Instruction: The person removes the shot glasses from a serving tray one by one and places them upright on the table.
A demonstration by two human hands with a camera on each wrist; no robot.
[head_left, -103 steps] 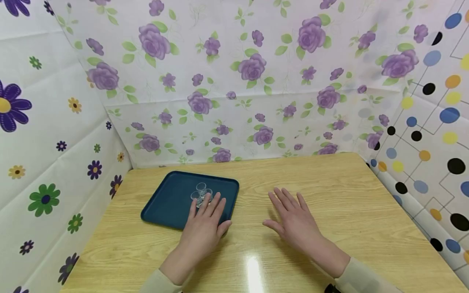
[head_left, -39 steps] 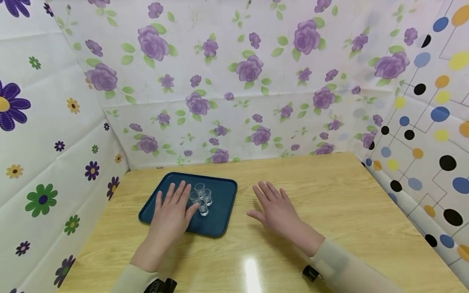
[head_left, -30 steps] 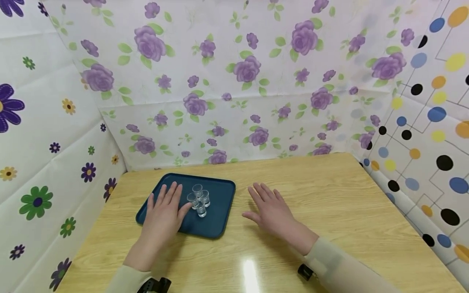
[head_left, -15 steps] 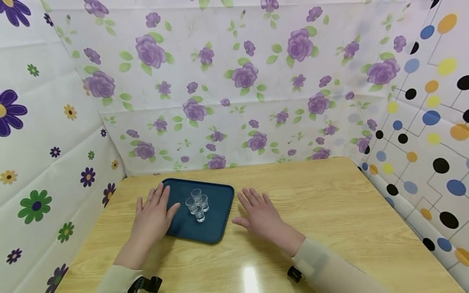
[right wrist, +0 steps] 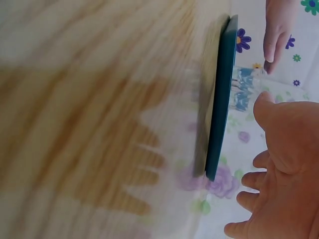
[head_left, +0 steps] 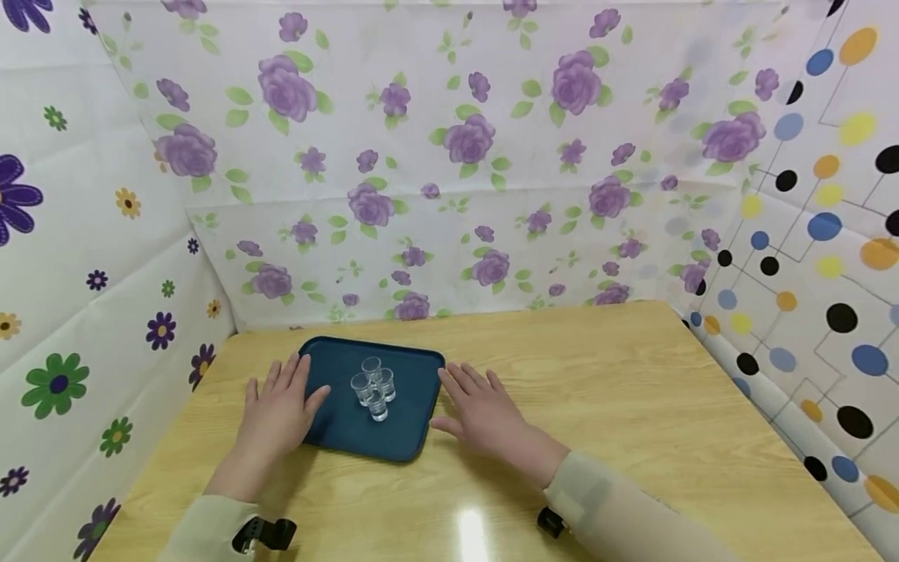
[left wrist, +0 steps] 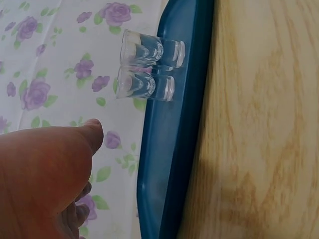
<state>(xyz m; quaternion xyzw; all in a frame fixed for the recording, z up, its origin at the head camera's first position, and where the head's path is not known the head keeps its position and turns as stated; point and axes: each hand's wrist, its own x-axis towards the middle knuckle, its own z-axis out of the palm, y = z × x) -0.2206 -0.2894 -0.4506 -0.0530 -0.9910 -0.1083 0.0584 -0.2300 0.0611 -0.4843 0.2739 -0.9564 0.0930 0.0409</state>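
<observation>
A dark blue tray [head_left: 337,433] with a raised rim lies on the wooden table. Several small clear shot glasses [head_left: 374,389] stand upright in a tight cluster near its middle. My left hand [head_left: 277,414] hovers at the tray's left side, fingers extended and thumb spread toward the glasses. Opposite it, my right hand [head_left: 485,414] is just off the right edge, its fingers also extended. Neither hand holds anything. In the left wrist view the left hand [left wrist: 45,174] is apart from the tray [left wrist: 169,149]. The right wrist view shows a gap between the right hand [right wrist: 294,154] and the tabletop.
The wooden table [head_left: 632,406] reaches well beyond the tray on the right. Flowered cloth [head_left: 421,117] hangs behind it, with patterned sheets at the left [head_left: 77,257] and right [head_left: 808,257]. Black straps with small devices [head_left: 265,534] sit at the wrists.
My left hand has moved left from over the glasses to the tray's left side, uncovering them. My right hand has come left, close to the tray's right edge. The view has shifted slightly.
</observation>
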